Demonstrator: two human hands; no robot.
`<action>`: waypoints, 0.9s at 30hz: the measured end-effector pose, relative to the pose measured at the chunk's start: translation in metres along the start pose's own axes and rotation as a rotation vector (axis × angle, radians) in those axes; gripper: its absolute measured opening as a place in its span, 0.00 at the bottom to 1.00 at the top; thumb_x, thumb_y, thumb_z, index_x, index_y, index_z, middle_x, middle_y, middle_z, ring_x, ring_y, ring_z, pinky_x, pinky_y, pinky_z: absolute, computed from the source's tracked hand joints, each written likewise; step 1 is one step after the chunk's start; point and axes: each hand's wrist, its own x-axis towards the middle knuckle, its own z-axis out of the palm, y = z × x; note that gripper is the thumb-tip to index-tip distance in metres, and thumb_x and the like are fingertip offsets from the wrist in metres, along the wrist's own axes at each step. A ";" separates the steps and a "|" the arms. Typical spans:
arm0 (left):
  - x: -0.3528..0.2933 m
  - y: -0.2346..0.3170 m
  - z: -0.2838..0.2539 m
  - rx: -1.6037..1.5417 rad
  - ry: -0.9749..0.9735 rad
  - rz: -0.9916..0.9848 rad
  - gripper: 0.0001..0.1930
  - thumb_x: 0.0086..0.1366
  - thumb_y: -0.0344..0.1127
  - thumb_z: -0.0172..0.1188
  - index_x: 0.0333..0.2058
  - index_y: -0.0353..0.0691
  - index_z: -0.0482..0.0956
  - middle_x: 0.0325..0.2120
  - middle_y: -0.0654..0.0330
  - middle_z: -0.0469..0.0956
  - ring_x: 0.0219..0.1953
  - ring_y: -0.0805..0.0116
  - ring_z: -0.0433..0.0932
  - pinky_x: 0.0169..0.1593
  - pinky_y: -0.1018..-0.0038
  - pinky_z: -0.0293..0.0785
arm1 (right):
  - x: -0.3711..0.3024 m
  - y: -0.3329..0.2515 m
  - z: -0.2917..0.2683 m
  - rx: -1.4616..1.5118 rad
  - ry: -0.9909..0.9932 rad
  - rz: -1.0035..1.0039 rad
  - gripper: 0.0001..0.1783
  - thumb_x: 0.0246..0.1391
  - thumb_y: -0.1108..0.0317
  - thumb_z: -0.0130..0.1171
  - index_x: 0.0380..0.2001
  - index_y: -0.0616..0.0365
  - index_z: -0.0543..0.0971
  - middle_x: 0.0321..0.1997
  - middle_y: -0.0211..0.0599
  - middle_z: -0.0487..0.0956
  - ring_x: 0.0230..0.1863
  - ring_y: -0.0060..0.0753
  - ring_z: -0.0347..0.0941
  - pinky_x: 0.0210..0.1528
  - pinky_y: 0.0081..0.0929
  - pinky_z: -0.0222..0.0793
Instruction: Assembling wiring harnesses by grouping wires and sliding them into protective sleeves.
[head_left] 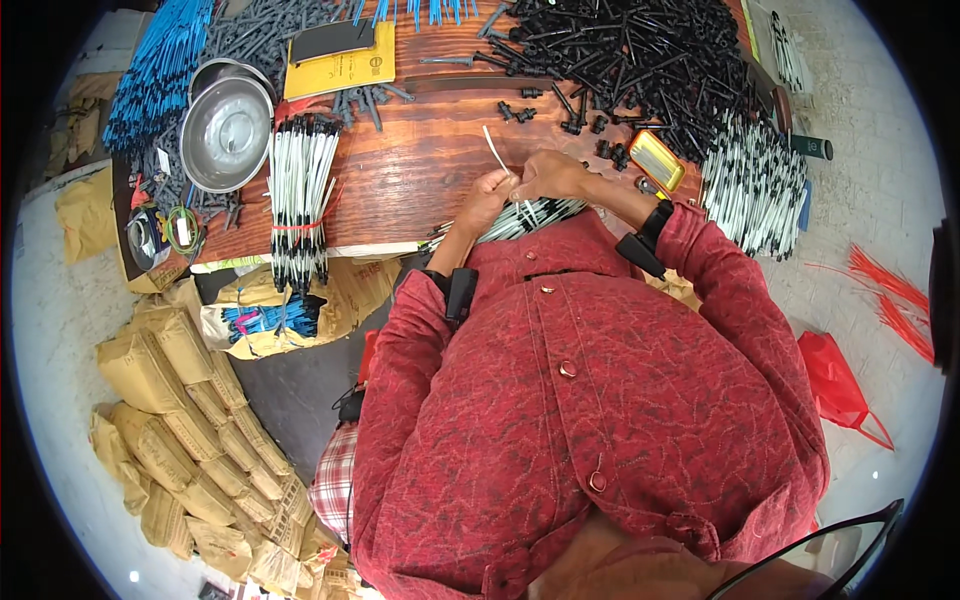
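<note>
The left hand [488, 197] has its fingers closed in a pinch on a thin white strip [494, 148], whose loose end stands up beyond the fingertips. Pressed right up against it, the right hand [552, 177] is curled in, though I can't tell from here what its fingers grip. Just below both hands, a bundle of white sticks with black ends [525, 222] lies at the near edge of the wooden table [400, 160], against the red shirt [560, 400]. A standing-out bundle with a red band [302, 200] lies well to the left of the left hand; near the right hand, on its right, sits a yellow tin [657, 162], with black plastic parts [630, 60] heaped beyond.
</note>
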 end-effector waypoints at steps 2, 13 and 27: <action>-0.001 0.002 0.001 0.081 0.007 0.037 0.07 0.67 0.32 0.53 0.33 0.37 0.77 0.26 0.71 0.73 0.30 0.82 0.68 0.36 0.82 0.65 | -0.001 -0.017 0.002 -0.197 0.024 0.056 0.21 0.41 0.53 0.66 0.25 0.64 0.78 0.25 0.43 0.79 0.24 0.43 0.75 0.28 0.37 0.69; -0.004 0.002 0.007 0.351 0.124 0.223 0.06 0.66 0.31 0.56 0.31 0.36 0.78 0.30 0.69 0.71 0.31 0.78 0.70 0.37 0.81 0.65 | 0.003 -0.003 0.048 -0.497 0.378 -0.017 0.17 0.47 0.63 0.58 0.37 0.65 0.74 0.27 0.49 0.81 0.30 0.54 0.79 0.34 0.45 0.75; -0.005 0.006 -0.002 -0.161 0.013 -0.140 0.07 0.67 0.35 0.56 0.37 0.38 0.78 0.33 0.66 0.78 0.38 0.75 0.74 0.46 0.78 0.70 | 0.005 0.021 0.038 -0.293 0.221 -0.127 0.14 0.44 0.61 0.56 0.20 0.64 0.75 0.23 0.53 0.77 0.27 0.56 0.75 0.31 0.44 0.70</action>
